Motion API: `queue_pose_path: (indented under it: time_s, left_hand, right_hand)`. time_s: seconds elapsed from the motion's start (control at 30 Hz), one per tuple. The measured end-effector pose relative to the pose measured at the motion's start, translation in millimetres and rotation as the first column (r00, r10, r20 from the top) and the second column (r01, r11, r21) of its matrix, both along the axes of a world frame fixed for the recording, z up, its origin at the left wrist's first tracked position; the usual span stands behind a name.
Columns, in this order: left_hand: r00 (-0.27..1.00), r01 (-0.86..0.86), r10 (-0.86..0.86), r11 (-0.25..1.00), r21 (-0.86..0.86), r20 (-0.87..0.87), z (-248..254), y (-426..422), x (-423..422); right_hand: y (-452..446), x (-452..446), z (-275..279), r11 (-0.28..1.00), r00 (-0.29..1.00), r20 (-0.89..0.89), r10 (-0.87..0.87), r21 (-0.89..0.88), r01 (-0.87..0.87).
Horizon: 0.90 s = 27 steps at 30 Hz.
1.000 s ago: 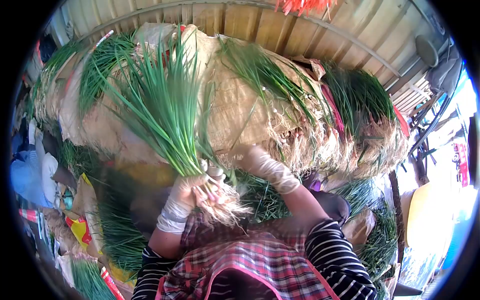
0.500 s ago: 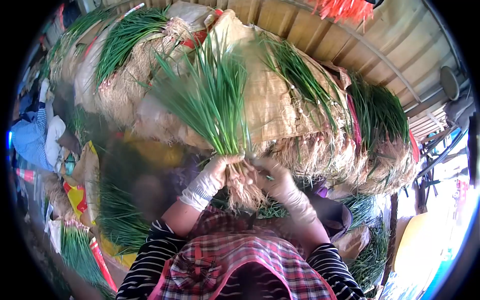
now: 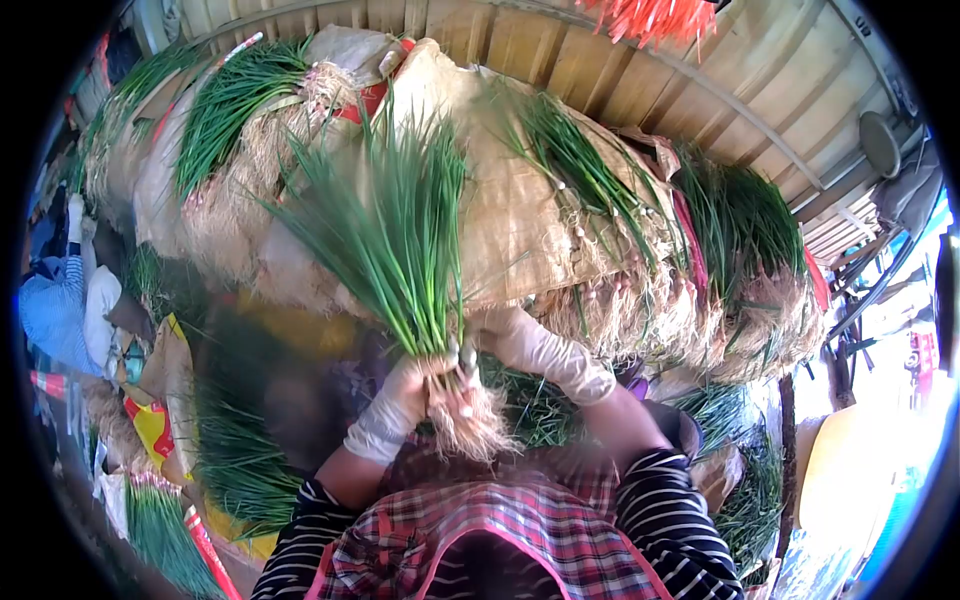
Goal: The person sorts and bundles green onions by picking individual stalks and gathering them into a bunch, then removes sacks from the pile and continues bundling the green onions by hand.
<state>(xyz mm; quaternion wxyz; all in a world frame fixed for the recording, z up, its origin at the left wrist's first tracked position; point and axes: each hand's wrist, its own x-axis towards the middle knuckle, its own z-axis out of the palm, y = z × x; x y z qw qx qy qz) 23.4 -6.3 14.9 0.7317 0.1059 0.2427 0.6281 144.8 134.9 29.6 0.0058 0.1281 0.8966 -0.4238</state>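
A bunch of spring onions [image 3: 418, 270] stands upright in front of me, green leaves fanned upward and tangled pale roots hanging below. My left hand [image 3: 394, 398], in a whitish glove, is closed around the bunch at its white bulbs. On the bunch's right side is my right hand [image 3: 522, 345], also gloved, its fingers curled together close to the stalks. Whatever may be between those right fingertips is hidden. Behind the bunch lies a tan woven sack [image 3: 505, 235] with more spring onions [image 3: 590, 165] on top.
Heaps of spring onions [image 3: 745, 220] lie at the right and upper left. More onion greens [image 3: 245, 460] are at the lower left beside a yellow-red bag [image 3: 150, 425]. A person in blue [image 3: 60, 310] is at the far left. Red strips [image 3: 660, 18] hang above.
The bunch and my left hand have shifted slightly left and down. My right hand has moved from beside the roots up to the stalks, and its wrist has turned flatter.
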Motion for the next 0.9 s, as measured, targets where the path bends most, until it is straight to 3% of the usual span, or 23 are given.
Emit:
queue_pose_path:
  time_s: [0.03,0.1,0.17,0.2,0.23,0.27,0.3,0.33,0.43,0.47,0.5,0.57,0.6,0.63,0.67,0.73,0.77,0.8,0.83,0.87,0.9]
  left_hand:
    - [0.999,0.03,-0.029,0.999,0.035,-0.025,-21,-1,-1]
    - [0.977,0.106,-0.131,0.983,0.15,0.167,-10,-14,-13]
    - [0.994,-0.064,0.037,0.962,0.267,0.108,16,-23,-18]
    - [0.995,0.029,-0.052,0.969,0.246,0.085,5,-21,-24]
    - [0.988,0.127,-0.143,0.968,0.219,0.06,-8,-17,-28]
    - [0.963,0.219,-0.252,0.938,0.27,0.094,-12,-9,-23]
    - [0.996,0.079,-0.086,0.966,0.246,0.017,-10,-3,-10]
    - [0.999,0.029,-0.035,0.984,0.175,0.032,-6,-2,0]
    - [0.996,-0.043,0.042,0.999,0.015,0.076,-9,-1,0]
    - [0.994,-0.082,0.081,0.997,0.005,0.071,-15,0,-5]
    - [0.99,-0.122,0.122,0.993,-0.001,0.066,-21,3,-10]
    - [0.989,-0.112,0.111,0.994,-0.002,0.102,-27,15,-14]
    - [0.994,-0.082,0.081,0.997,0.0,0.075,-26,21,-14]
    - [0.998,-0.046,0.046,0.999,-0.001,0.044,-25,25,-12]
    - [0.997,-0.009,0.008,1.0,0.021,0.083,-21,32,-7]
    - [0.991,0.038,-0.038,0.999,0.001,0.126,-19,40,-2]
    - [0.99,0.044,-0.037,0.998,-0.05,0.138,-14,41,-2]
    - [1.0,-0.017,0.017,1.0,0.021,0.014,-32,46,-3]
    - [0.994,0.106,-0.107,0.994,-0.03,-0.01,-18,44,-10]
    - [0.997,0.033,-0.035,0.999,-0.038,-0.067,-21,48,-5]
    - [0.991,-0.04,0.034,0.998,-0.043,-0.128,-23,54,1]
  right_hand:
    - [1,-1,17,0.924,0.93,0.362,0.07,0.328,-0.197]
    - [18,17,15,0.795,0.81,0.586,-0.003,0.493,-0.354]
    - [44,13,30,0.644,0.628,0.777,-0.036,0.498,-0.58]
    - [66,-5,57,0.571,0.502,0.865,-0.014,0.419,-0.706]
    - [112,-10,36,0.68,0.658,0.713,-0.243,0.609,-0.409]
    - [158,-16,17,0.722,0.771,0.432,-0.468,0.69,0.052]
    - [202,-22,-1,0.663,0.779,0.108,-0.617,0.604,0.442]
    - [225,-26,-14,0.451,0.675,-0.19,-0.712,0.613,0.648]
    - [286,-30,-65,0.34,0.708,-0.034,-0.705,0.861,0.379]
    - [260,-21,-27,0.454,0.635,-0.133,-0.761,0.59,0.668]
    - [210,-11,46,0.486,0.526,-0.19,-0.829,0.222,0.845]
    - [191,14,62,0.441,0.464,-0.291,-0.837,0.145,0.886]
    - [183,9,66,0.435,0.505,-0.064,-0.861,0.423,0.795]
    - [169,6,67,0.445,0.458,0.163,-0.874,0.648,0.619]
    - [163,21,29,0.391,0.519,-0.013,-0.855,0.641,0.661]
    - [182,34,-21,0.528,0.568,0.159,-0.807,0.627,0.574]
    - [168,34,-3,0.583,0.617,0.116,-0.778,0.5,0.641]
    - [138,34,27,0.638,0.663,0.068,-0.745,0.36,0.68]
    - [112,37,39,0.689,0.701,0.021,-0.712,0.207,0.694]
    - [113,50,-3,0.801,0.839,-0.117,-0.532,0.254,0.543]
    - [101,56,-30,0.859,0.896,-0.239,-0.374,0.275,0.432]
